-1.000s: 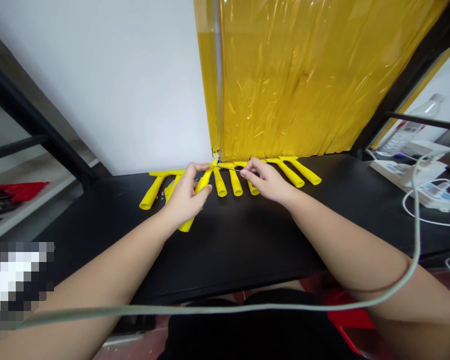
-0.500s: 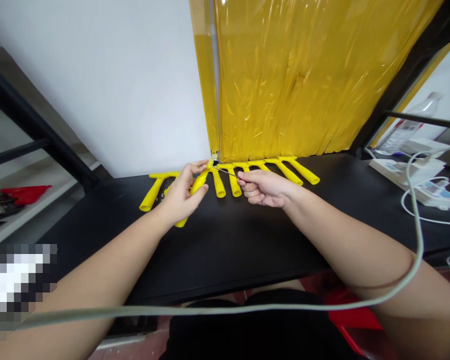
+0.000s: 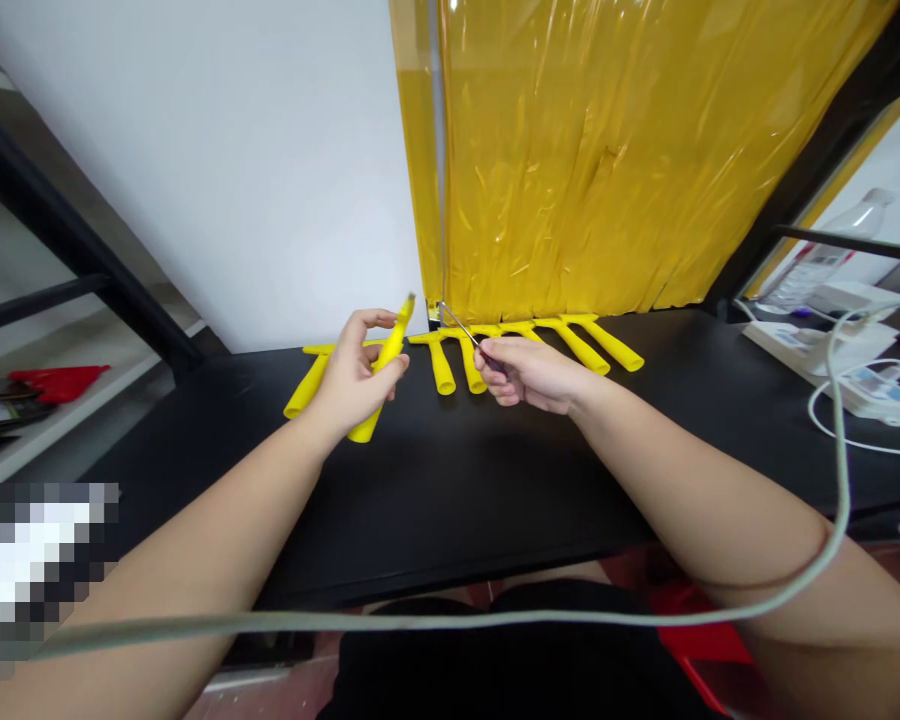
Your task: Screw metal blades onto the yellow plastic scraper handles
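Observation:
My left hand (image 3: 356,375) is closed around a yellow T-shaped plastic handle (image 3: 390,352), tilted with its narrow end up and its hollow grip end down. In my right hand (image 3: 529,372) is a screwdriver (image 3: 461,326) with a thin metal shaft and a dark handle mostly covered by the fingers. Its shaft points up and left, apart from the handle in my left hand. Between and beyond my hands, several more yellow handles lie in a row along the back of the black table (image 3: 450,500); one yellow handle (image 3: 306,388) lies left of my left hand.
Behind the table stand a white panel (image 3: 270,170) and a yellow plastic sheet (image 3: 607,160). White power strips (image 3: 832,370) and a clear bottle (image 3: 825,250) are at the right. A pale cable (image 3: 495,620) crosses in front of my arms. Black frame bars (image 3: 82,210) rise at the left.
The yellow handle in my left hand has come away from the screwdriver shaft and turned more sideways. My right hand has tilted the shaft a little more upward.

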`<state>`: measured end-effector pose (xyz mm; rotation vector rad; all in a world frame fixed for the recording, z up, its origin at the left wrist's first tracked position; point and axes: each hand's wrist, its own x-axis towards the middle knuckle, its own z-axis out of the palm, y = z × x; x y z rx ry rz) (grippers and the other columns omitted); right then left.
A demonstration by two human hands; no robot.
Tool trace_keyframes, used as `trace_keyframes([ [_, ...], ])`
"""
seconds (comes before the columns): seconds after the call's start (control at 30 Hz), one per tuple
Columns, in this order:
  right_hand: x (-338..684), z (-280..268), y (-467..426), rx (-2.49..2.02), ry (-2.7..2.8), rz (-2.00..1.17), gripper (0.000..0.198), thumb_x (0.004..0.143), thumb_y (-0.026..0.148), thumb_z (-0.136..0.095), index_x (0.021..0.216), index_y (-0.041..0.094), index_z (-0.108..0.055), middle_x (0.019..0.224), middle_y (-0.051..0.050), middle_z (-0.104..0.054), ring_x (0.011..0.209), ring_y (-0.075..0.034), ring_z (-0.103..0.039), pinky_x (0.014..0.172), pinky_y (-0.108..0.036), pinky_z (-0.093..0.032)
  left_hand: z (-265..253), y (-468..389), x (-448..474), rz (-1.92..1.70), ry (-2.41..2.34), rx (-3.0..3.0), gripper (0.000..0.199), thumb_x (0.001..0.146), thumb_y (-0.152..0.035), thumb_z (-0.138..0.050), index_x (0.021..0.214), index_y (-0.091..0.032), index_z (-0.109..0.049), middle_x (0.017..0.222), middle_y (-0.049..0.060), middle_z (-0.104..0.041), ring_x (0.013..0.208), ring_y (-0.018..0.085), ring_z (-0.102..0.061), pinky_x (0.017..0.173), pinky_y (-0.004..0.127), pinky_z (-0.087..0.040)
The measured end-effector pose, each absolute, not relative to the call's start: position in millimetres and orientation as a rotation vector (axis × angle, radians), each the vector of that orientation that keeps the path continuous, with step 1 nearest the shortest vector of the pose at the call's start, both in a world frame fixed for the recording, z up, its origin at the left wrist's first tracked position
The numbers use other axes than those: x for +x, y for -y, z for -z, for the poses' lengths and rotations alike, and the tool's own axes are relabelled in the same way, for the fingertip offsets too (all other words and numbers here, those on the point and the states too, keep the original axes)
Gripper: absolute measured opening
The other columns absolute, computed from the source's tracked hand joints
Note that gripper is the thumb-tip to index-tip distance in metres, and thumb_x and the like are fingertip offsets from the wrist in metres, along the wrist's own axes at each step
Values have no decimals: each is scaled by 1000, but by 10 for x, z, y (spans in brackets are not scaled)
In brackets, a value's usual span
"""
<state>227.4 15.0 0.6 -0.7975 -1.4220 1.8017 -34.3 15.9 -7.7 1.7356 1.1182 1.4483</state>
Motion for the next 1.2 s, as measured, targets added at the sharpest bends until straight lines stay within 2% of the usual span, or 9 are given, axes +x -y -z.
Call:
trace_keyframes([
  [0.1,2313,44,-222,-912,1542,-1496,21,103,30,-53,86,19,-59,67,1,-51,58,-13,-48,55,-25,-43,65,-284,-425,-1461,-1114,1539,64,65,-13,-71,124,-26,-50,126,4,-57,54,4,-58,47,22,-51],
  [0.23,2325,134,-298,-1028,1844,-910,17,101,19,-47,91,20,-60,83,-2,-63,72,-16,-59,71,-30,-49,-15,-363,-461,-1454,-1284,1136,63,70,-6,-68,128,-21,-46,97,5,-68,60,13,-67,51,21,-53],
  [0.37,2202,199,-270,-900,2177,-476,16,94,13,-53,100,19,-66,104,-7,-71,97,-22,-65,91,-37,-50,-41,-372,-439,-1516,-1330,929,62,82,-1,-67,134,-22,-42,95,8,-72,72,18,-75,65,29,-63],
  [0.53,1973,258,-214,-933,2464,-90,33,94,22,-69,125,14,-73,117,-14,-69,110,-30,-59,103,-44,-48,29,-440,-484,-1437,-1364,991,36,88,-2,-63,121,-16,-60,95,11,-74,73,17,-76,66,26,-64],
  [0.6,1914,289,-218,-1024,2525,-19,38,94,23,-70,131,14,-73,119,-15,-68,112,-32,-57,104,-45,-48,63,-468,-512,-1418,-1356,1019,31,86,-3,-66,115,-14,-66,97,12,-76,75,17,-76,67,25,-63],
  [0.8,1873,368,-283,-1139,2518,7,34,98,21,-65,129,15,-76,118,-15,-67,114,-32,-56,103,-44,-48,170,-489,-508,-1301,-1339,1170,45,73,-8,-77,117,-15,-72,103,11,-78,83,18,-76,69,25,-61],
  [0.93,1870,383,-307,-1157,2500,-1,31,100,20,-62,126,14,-78,113,-14,-69,110,-30,-56,101,-41,-47,244,-526,-435,-1252,-1341,1281,48,78,-11,-71,126,-15,-69,121,13,-77,106,22,-75,93,32,-62],
  [1.03,1864,380,-307,-1174,2491,-14,30,101,21,-62,126,15,-79,113,-14,-70,110,-29,-56,99,-39,-47,302,-587,-383,-1212,-1381,1390,53,85,-15,-67,138,-16,-64,142,16,-68,127,27,-69,109,40,-55],
  [1.2,1860,374,-313,-1177,2481,-25,30,101,19,-63,126,14,-79,111,-13,-71,110,-29,-57,100,-38,-46,430,-719,-325,-1097,-1478,1647,56,95,-23,-57,150,-14,-55,160,15,-51,146,25,-54,121,38,-44],
])
